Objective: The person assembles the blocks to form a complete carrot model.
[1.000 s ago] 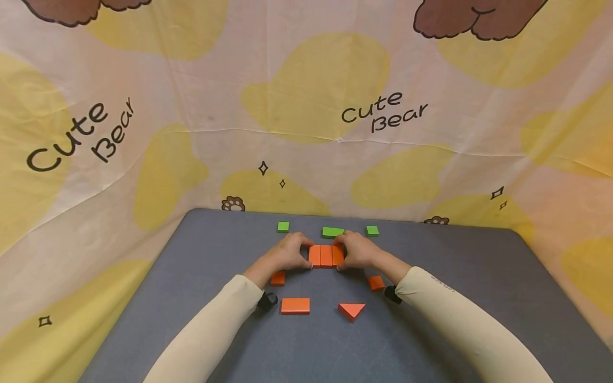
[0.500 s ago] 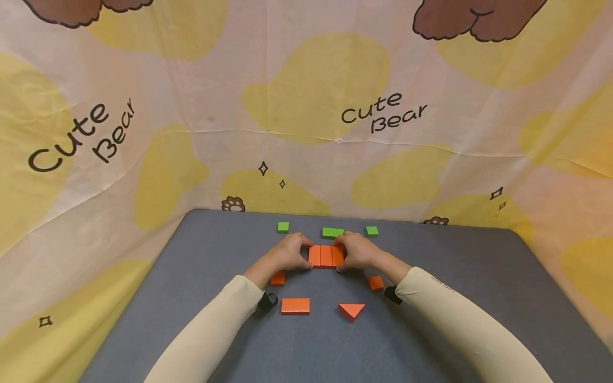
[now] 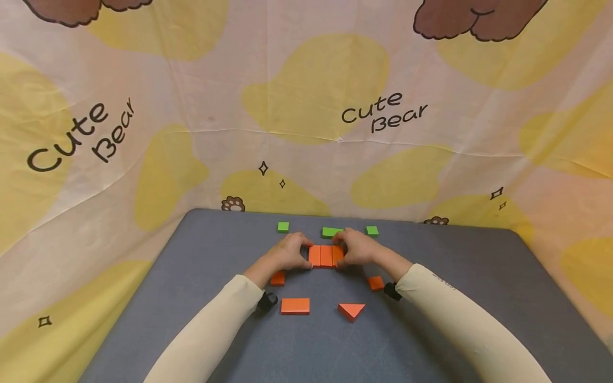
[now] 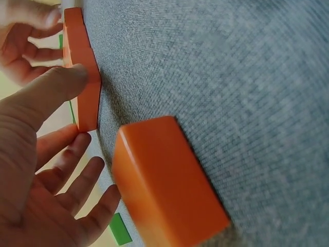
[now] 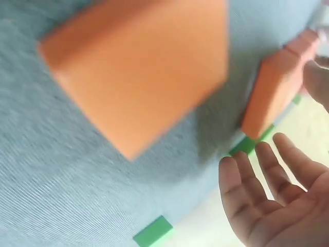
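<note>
Left hand: left hand (image 3: pixel 286 255) lies low on the grey table (image 3: pixel 191 298), forearm in a cream sleeve running in from the near left. Thumb on the near left corner of the orange block row (image 3: pixel 326 256), fingers curled over its far left corner; grips that end.
Right hand: right hand (image 3: pixel 358 250) mirrors it from the near right. Thumb at the row's near right corner; fingers arch over the far right edge, a little raised. In the right wrist view the fingers (image 5: pixel 257 190) look spread and loosely bent, so how firm its hold on the row is, cannot tell.
Row: three upright orange pieces pressed side by side, flat on the table at centre, between the two hands.
Far side: three green pieces just beyond the hands, small square (image 3: pixel 283 227) to the left, long green block (image 3: pixel 331 232) almost touching the right fingertips, small square (image 3: pixel 372 231) to the right. The table's far edge lies close behind them, against the printed cloth backdrop (image 3: pixel 306 106).
Near side: small orange cube (image 3: pixel 277 278) by the left wrist, another orange cube (image 3: pixel 375 283) by the right wrist; orange rectangle (image 3: pixel 295 306) and orange triangle (image 3: pixel 351 310) nearer, between the forearms.
Open room: bare grey surface wide to left and right of both arms.
</note>
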The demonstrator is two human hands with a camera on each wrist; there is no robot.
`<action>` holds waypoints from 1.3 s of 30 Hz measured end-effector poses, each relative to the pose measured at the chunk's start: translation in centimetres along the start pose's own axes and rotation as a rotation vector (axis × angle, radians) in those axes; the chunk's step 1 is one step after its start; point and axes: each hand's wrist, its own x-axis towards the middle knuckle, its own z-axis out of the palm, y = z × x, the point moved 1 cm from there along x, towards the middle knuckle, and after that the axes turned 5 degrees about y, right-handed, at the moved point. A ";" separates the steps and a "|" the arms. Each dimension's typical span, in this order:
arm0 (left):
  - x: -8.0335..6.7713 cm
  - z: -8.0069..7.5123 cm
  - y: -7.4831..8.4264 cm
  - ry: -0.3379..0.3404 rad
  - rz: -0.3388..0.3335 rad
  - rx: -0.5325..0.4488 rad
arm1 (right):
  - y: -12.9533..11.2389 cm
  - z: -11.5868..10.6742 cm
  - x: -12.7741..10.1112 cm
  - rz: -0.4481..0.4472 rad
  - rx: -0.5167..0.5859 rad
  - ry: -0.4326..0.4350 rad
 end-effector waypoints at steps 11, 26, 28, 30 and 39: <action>0.1 -0.1 0.0 -0.011 -0.018 -0.015 | 0.8 -1.6 2.6 -0.042 0.062 0.052; 0.4 -0.3 -0.1 -0.024 -0.015 -0.004 | 2.2 -1.1 5.3 -0.001 0.150 0.046; 0.4 -0.3 -0.1 -0.027 -0.016 -0.001 | 2.3 -0.9 5.5 0.003 0.150 0.050; 0.4 -0.3 -0.1 -0.029 -0.014 0.002 | 2.4 -0.8 5.7 0.007 0.152 0.054; 0.4 -0.3 -0.1 -0.029 0.004 0.038 | 2.1 -0.5 5.8 -0.013 0.106 0.075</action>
